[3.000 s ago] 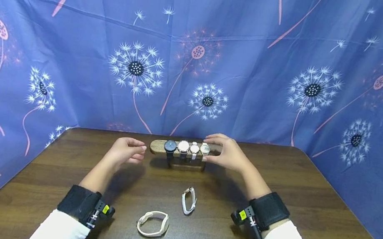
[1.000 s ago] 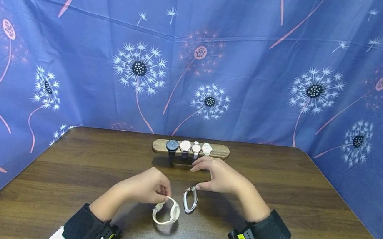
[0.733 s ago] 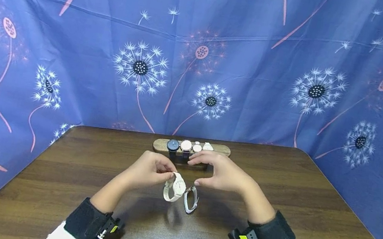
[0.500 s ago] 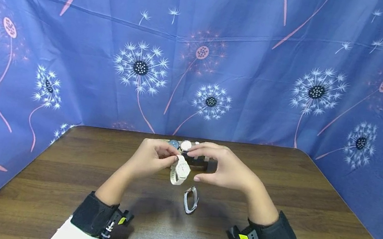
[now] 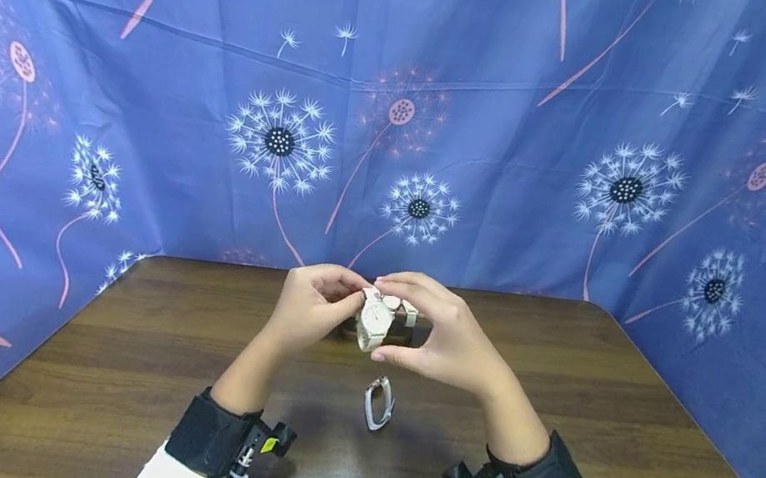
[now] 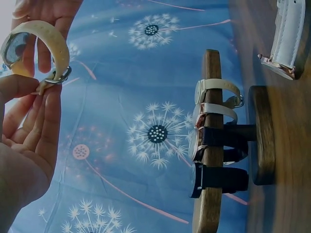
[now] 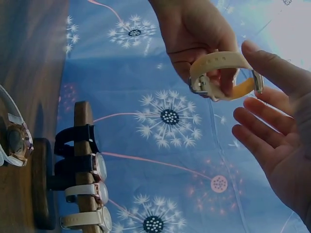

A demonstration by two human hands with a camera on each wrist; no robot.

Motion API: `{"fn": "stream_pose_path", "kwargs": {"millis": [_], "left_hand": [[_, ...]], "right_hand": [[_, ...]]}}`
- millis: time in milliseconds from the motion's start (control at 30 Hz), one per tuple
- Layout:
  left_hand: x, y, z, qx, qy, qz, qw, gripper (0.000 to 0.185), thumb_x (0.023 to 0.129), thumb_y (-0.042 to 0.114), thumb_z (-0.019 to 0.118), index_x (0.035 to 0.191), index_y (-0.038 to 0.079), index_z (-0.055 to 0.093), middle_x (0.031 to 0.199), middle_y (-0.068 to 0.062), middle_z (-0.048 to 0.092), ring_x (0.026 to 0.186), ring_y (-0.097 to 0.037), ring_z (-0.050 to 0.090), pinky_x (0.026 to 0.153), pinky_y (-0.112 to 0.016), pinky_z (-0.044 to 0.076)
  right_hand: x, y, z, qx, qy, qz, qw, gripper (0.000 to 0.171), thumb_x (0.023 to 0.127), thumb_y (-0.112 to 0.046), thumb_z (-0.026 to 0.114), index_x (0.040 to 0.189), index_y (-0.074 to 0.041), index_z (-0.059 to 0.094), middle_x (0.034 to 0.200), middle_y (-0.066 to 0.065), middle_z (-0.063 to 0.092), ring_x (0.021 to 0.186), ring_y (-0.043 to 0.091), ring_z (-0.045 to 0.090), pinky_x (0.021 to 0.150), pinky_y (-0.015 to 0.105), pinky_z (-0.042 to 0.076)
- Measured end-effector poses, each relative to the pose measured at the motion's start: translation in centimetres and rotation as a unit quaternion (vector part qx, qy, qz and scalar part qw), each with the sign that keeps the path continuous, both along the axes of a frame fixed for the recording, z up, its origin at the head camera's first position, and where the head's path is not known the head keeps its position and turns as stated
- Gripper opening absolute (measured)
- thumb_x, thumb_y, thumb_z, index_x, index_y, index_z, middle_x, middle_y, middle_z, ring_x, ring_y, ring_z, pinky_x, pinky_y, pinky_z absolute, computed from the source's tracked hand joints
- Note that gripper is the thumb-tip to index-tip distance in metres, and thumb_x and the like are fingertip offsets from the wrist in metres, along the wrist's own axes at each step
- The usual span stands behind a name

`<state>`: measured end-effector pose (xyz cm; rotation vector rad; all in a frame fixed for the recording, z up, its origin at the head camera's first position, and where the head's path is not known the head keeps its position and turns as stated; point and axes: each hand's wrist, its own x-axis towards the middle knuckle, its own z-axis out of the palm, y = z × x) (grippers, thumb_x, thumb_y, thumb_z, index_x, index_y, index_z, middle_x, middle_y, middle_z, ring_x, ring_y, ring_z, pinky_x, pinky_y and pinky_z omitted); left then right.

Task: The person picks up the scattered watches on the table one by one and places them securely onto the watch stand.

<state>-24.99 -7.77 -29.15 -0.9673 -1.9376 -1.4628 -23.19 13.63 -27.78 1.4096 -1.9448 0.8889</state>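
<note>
Between my hands hangs a cream wristwatch (image 5: pixel 376 319), its strap closed in a loop and its dial facing the head camera. My left hand (image 5: pixel 311 307) pinches the strap by the buckle, as the left wrist view shows. My right hand (image 5: pixel 451 331) is around the other side, fingers spread and slightly bent; in the right wrist view its thumb (image 7: pixel 265 60) lies close to the strap, and whether it touches cannot be told. Behind the hands stands a wooden watch stand (image 6: pixel 212 206) bearing several watches, partly hidden in the head view.
A white-strapped watch (image 5: pixel 388 409) lies on its side on the brown wooden table (image 5: pixel 141 368), nearer the camera than the stand. On the stand's bar sit a black watch (image 6: pixel 226 179), a dark-strapped one, a white one and a cream one (image 6: pixel 221 86). A blue dandelion-print cloth (image 5: pixel 516 168) hangs behind.
The left hand picked up the cream watch from the table and raised it towards the stand. The right hand left the stand, came down near the white-strapped watch, then rose beside the cream one.
</note>
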Motion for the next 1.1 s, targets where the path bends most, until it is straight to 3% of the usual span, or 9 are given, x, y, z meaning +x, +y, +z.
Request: {"fn": "stream_pose_path", "kwargs": {"millis": [400,633,800,1000,1100], "left_hand": [[0.1,0.3,0.2,0.006,0.029,-0.008,0.9995,0.01,0.083,-0.008,0.065,0.085,-0.002,0.073,0.075,-0.009,0.072,0.062,-0.016,0.067,0.057,-0.029,0.057],[0.1,0.4,0.3,-0.009,0.017,-0.024,0.9995,0.009,0.083,-0.01,0.067,0.088,-0.005,0.072,0.077,-0.013,0.072,0.064,-0.018,0.066,0.057,-0.026,0.056],[0.1,0.3,0.1,-0.033,0.003,-0.03,0.999,0.006,0.084,-0.005,0.069,0.09,-0.006,0.071,0.08,-0.013,0.072,0.067,-0.016,0.067,0.06,-0.027,0.057],[0.6,-0.2,0.5,-0.073,-0.023,-0.056,0.9955,0.018,0.082,-0.007,0.069,0.1,-0.004,0.071,0.094,-0.013,0.071,0.08,-0.022,0.07,0.07,-0.03,0.059],[1.2,-0.7,1.1,-0.098,-0.013,-0.067,0.9929,0.033,0.077,-0.01,0.072,0.11,-0.004,0.068,0.107,-0.013,0.068,0.09,-0.024,0.068,0.073,-0.032,0.059]], "right_hand": [[0.4,-0.1,-0.1,-0.032,0.021,-0.015,0.999,0.055,0.071,-0.018,0.088,0.119,-0.002,0.066,0.121,0.009,0.063,0.111,0.023,0.06,0.096,0.033,0.048],[0.3,-0.1,-0.2,-0.04,0.021,-0.009,0.999,0.049,0.072,-0.016,0.086,0.115,-0.004,0.068,0.119,0.008,0.065,0.11,0.022,0.061,0.095,0.031,0.048],[0.0,-0.3,-0.4,-0.048,0.019,0.003,0.999,0.045,0.072,-0.012,0.085,0.112,-0.003,0.068,0.114,0.008,0.068,0.101,0.018,0.063,0.083,0.026,0.052],[-0.2,-0.2,-0.4,-0.059,0.006,0.013,0.998,0.043,0.07,-0.004,0.082,0.109,-0.002,0.067,0.109,0.008,0.068,0.091,0.015,0.063,0.074,0.025,0.055],[-0.3,-0.1,-0.3,-0.062,0.011,0.01,0.998,0.044,0.068,-0.001,0.082,0.109,-0.001,0.066,0.107,0.01,0.068,0.091,0.017,0.063,0.074,0.026,0.056]]}}
